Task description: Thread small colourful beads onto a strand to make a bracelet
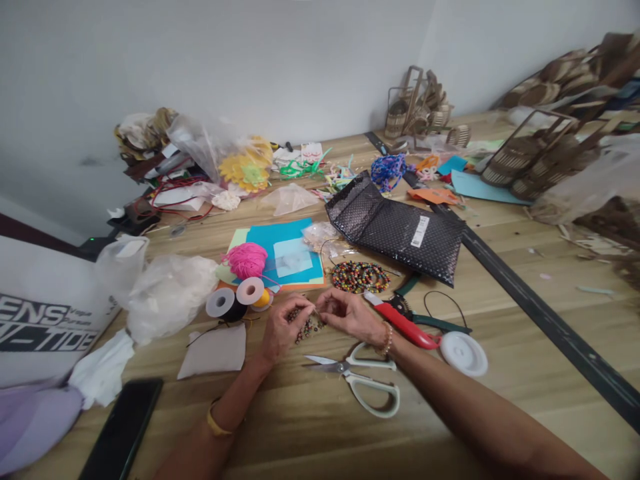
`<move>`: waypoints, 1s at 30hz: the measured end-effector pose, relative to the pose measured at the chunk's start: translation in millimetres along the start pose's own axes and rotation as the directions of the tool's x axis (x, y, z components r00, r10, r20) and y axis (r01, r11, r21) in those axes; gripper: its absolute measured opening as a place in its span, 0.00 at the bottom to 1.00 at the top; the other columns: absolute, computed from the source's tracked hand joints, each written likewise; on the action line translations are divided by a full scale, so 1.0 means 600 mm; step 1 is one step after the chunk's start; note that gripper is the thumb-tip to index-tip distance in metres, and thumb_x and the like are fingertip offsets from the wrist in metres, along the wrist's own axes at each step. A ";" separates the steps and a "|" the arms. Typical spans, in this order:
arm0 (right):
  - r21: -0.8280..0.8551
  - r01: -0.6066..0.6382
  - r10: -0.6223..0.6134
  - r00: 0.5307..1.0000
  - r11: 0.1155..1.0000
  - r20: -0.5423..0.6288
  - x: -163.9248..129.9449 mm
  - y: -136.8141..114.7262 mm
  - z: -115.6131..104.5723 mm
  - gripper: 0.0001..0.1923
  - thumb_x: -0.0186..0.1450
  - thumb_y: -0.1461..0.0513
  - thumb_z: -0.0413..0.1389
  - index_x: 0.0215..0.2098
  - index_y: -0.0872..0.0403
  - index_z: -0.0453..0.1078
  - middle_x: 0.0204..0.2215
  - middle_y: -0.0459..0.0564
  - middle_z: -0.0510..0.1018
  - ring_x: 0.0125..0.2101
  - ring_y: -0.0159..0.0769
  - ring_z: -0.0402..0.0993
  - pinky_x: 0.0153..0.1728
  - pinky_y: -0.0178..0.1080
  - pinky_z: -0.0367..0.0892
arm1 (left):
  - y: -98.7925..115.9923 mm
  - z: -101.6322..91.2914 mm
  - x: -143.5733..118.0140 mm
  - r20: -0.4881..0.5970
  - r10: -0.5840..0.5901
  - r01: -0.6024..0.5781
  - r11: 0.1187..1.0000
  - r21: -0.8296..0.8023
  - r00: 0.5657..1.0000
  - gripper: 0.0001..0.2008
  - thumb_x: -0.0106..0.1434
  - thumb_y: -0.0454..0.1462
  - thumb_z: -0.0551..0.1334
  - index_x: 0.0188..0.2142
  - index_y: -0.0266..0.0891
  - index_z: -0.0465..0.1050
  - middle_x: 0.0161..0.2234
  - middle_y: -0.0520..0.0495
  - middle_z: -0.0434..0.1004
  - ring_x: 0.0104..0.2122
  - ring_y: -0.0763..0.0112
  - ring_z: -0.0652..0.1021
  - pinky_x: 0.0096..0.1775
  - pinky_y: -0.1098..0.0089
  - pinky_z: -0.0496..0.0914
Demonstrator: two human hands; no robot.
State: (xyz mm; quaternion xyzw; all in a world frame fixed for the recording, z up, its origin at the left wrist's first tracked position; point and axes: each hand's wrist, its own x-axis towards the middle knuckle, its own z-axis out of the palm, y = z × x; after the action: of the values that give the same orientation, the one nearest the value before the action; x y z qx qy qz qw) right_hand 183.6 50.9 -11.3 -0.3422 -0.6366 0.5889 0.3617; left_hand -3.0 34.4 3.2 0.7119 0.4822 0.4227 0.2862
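Near the middle of the table, my left hand (281, 331) is closed in a pinch, with a string of small dark, multicoloured beads (306, 328) showing at its fingers and below them. My right hand (353, 315) meets it fingertip to fingertip, also pinched. What lies between its fingers is too small to make out. Just beyond the hands sits a coil of multicoloured beads (361, 277). Scissors (345, 368) with white handles lie with blades apart in front of my right hand. A red-handled cutter (403, 323) is beside my right wrist.
Thread spools (250, 291), pink yarn (246, 260) and blue sheets (287, 233) lie beyond my left hand. A black bubble mailer (400, 230) and green-handled pliers (435, 323) are at right. A white round spool (464, 353), a phone (123, 430) and small baskets (530, 160) surround the work area.
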 end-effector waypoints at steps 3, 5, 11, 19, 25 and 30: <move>0.017 0.004 -0.004 1.000 1.000 -0.003 -0.001 -0.001 -0.001 0.15 0.60 0.55 0.60 0.39 0.56 0.68 0.21 0.39 0.65 0.20 0.26 0.59 0.22 0.30 0.55 | 0.001 0.000 0.000 -0.014 -0.017 0.016 0.999 -0.032 1.000 0.09 0.62 0.39 0.62 0.27 0.39 0.74 0.28 0.48 0.78 0.31 0.67 0.76 0.38 0.68 0.70; 0.082 -0.003 0.001 1.000 0.997 0.017 -0.002 -0.001 -0.001 0.16 0.61 0.53 0.61 0.40 0.55 0.67 0.21 0.40 0.67 0.20 0.25 0.61 0.21 0.29 0.56 | 0.002 0.001 -0.001 -0.016 -0.015 0.015 0.999 -0.042 1.000 0.09 0.62 0.39 0.62 0.27 0.39 0.75 0.27 0.48 0.78 0.30 0.67 0.76 0.37 0.68 0.70; 0.253 -0.096 0.070 0.992 0.963 0.107 -0.002 -0.001 -0.002 0.19 0.59 0.50 0.62 0.37 0.56 0.66 0.26 0.44 0.74 0.22 0.26 0.69 0.21 0.29 0.62 | 0.001 0.004 -0.002 -0.031 0.022 -0.022 1.000 -0.005 0.999 0.09 0.62 0.39 0.62 0.27 0.39 0.75 0.27 0.49 0.78 0.30 0.69 0.76 0.37 0.69 0.71; 0.145 -0.072 0.067 0.997 0.987 0.042 -0.001 -0.002 -0.003 0.19 0.60 0.48 0.62 0.32 0.56 0.70 0.21 0.43 0.71 0.19 0.26 0.66 0.20 0.29 0.63 | 0.001 0.001 0.000 0.000 0.046 -0.046 0.999 0.008 0.999 0.09 0.62 0.38 0.62 0.26 0.39 0.75 0.27 0.49 0.78 0.30 0.68 0.77 0.37 0.69 0.71; 0.155 -0.067 0.063 0.998 0.986 0.028 0.000 -0.003 -0.004 0.20 0.61 0.47 0.60 0.32 0.56 0.69 0.20 0.43 0.71 0.19 0.26 0.65 0.19 0.28 0.61 | -0.003 -0.009 0.001 0.030 -0.056 0.055 0.997 0.045 0.998 0.06 0.62 0.37 0.62 0.30 0.39 0.76 0.30 0.49 0.80 0.32 0.68 0.78 0.39 0.69 0.72; 0.165 -0.039 0.033 0.999 0.985 0.040 0.000 -0.008 -0.004 0.19 0.60 0.49 0.61 0.31 0.56 0.70 0.20 0.42 0.68 0.19 0.25 0.60 0.19 0.29 0.56 | -0.012 -0.020 0.007 0.061 -0.059 0.053 0.994 0.099 0.996 0.04 0.61 0.35 0.62 0.31 0.39 0.77 0.32 0.48 0.81 0.33 0.67 0.78 0.40 0.68 0.72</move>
State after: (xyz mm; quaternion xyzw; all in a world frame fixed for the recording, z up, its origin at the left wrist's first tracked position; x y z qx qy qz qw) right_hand 185.9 51.9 -6.5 -0.3112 -0.5857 0.6526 0.3664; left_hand -15.9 41.1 4.7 0.7245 0.5125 0.3675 0.2782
